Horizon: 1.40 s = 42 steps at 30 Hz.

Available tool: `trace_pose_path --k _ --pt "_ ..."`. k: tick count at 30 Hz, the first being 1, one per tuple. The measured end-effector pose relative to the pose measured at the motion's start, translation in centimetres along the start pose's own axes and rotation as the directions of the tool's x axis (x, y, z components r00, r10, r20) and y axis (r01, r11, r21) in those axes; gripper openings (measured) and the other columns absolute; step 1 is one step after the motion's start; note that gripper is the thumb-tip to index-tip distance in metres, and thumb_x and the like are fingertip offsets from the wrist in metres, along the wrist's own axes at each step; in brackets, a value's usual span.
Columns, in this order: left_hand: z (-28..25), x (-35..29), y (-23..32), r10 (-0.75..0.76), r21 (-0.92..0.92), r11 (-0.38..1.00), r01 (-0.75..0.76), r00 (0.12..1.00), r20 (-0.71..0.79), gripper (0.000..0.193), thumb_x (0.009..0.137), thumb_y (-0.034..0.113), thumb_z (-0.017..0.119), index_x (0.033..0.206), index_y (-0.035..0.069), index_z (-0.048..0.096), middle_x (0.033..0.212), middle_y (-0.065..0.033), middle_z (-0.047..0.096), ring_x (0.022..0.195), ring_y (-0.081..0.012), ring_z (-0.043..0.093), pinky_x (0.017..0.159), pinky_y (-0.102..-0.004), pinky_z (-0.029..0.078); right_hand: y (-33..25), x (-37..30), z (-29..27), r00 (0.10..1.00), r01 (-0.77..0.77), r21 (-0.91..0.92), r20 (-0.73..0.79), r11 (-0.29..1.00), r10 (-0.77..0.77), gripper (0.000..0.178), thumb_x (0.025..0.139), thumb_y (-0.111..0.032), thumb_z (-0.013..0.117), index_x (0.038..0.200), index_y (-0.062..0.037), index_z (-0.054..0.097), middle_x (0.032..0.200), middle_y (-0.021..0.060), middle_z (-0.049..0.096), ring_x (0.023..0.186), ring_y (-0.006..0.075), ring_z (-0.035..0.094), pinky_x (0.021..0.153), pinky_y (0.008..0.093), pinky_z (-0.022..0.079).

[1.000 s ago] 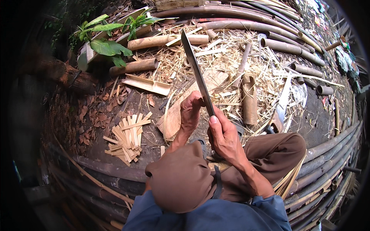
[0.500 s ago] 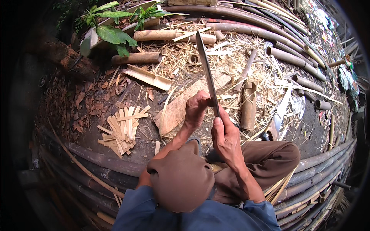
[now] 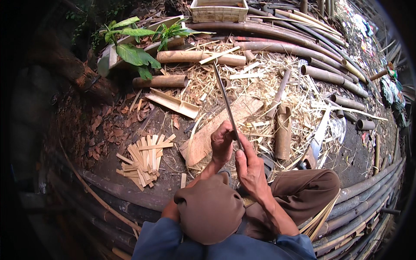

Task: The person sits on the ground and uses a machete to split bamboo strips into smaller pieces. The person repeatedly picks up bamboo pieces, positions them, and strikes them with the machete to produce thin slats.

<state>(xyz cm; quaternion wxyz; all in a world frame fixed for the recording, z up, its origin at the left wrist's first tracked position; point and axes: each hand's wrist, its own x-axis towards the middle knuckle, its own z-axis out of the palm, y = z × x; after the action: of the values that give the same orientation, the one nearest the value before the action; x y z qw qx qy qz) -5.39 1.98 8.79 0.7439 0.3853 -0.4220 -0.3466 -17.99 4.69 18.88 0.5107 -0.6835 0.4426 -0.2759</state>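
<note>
The view as a whole has tipped, and beyond the long bamboo poles (image 3: 260,28) more of the scene's far side shows. The wooden slab (image 3: 201,141) lies slantwise on the ground ahead of the hands, the pale crate (image 3: 219,13) now appears at the top, and the pile of cut strips (image 3: 146,158) lies undisturbed to the left. The long dark blade (image 3: 225,99) is raised between the hands, pointing away from the body; its tip has dipped and it looks thinner, turned nearly edge-on, which suggests the blade itself is being handled or checked rather than any bamboo cut. The right hand (image 3: 252,171) closes round its near end, thumb laid along it; the left hand (image 3: 222,142) sits beside it, fingers curled in, though whether they pinch the blade I cannot tell.
</note>
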Motion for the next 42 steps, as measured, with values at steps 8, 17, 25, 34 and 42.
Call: trace_pose_path --k 8,17,25,34,42 --pt "-4.4 -0.7 6.0 0.226 0.551 0.831 -0.069 0.948 -0.222 0.051 0.100 0.051 0.038 0.081 0.005 0.050 0.065 -0.0023 0.047 0.060 -0.0135 0.045 0.056 -0.0305 0.038 2.5 2.0 4.7 0.984 0.176 -0.096 0.001 0.980 -0.177 0.043 0.098 -0.032 0.052 0.130 -0.0050 0.041 0.068 0.0263 0.062 0.063 0.0468 0.062 0.058 0.0513 0.048" --pt "-9.5 1.3 8.2 0.099 0.492 0.861 0.129 0.906 -0.412 0.032 0.102 0.023 0.046 0.075 0.008 0.041 0.065 -0.0003 0.046 0.055 -0.0072 0.044 0.051 -0.0227 0.038 14.3 3.6 10.3 0.993 -0.113 -0.003 0.020 0.994 0.113 0.040 0.099 -0.037 0.050 0.086 0.0009 0.051 0.059 0.0249 0.057 0.058 0.0492 0.056 0.054 0.0520 0.044" --pt "-8.2 1.8 8.4 0.159 0.678 0.720 0.150 0.915 -0.372 0.031 0.103 0.021 0.044 0.078 0.002 0.044 0.063 -0.0059 0.052 0.052 -0.0115 0.048 0.049 -0.0250 0.039 18.4 6.8 8.9 0.984 -0.131 -0.033 0.121 0.991 0.134 0.043 0.100 -0.042 0.047 0.085 -0.0018 0.055 0.051 0.0118 0.053 0.046 0.0268 0.054 0.045 0.0443 0.043" --pt "-10.9 2.0 7.8 0.108 0.649 0.728 0.221 0.898 -0.427 0.031 0.103 0.023 0.042 0.078 0.005 0.043 0.063 -0.0039 0.048 0.052 -0.0108 0.048 0.050 -0.0239 0.040 21.1 8.4 8.5 0.959 -0.270 0.075 0.113 0.960 0.261 0.051 0.101 -0.043 0.044 0.076 0.0001 0.054 0.059 0.0173 0.058 0.051 0.0340 0.058 0.051 0.0465 0.045" --pt "-10.8 2.1 8.9 0.156 0.673 0.706 0.221 0.878 -0.452 0.032 0.103 0.023 0.043 0.076 0.005 0.042 0.063 -0.0035 0.049 0.053 -0.0086 0.047 0.049 -0.0223 0.039 15.9 8.4 9.4 0.931 -0.185 -0.135 0.293 0.973 0.218 0.046 0.100 -0.042 0.044 0.093 0.0005 0.062 0.068 0.0204 0.064 0.058 0.0362 0.062 0.051 0.0508 0.046"
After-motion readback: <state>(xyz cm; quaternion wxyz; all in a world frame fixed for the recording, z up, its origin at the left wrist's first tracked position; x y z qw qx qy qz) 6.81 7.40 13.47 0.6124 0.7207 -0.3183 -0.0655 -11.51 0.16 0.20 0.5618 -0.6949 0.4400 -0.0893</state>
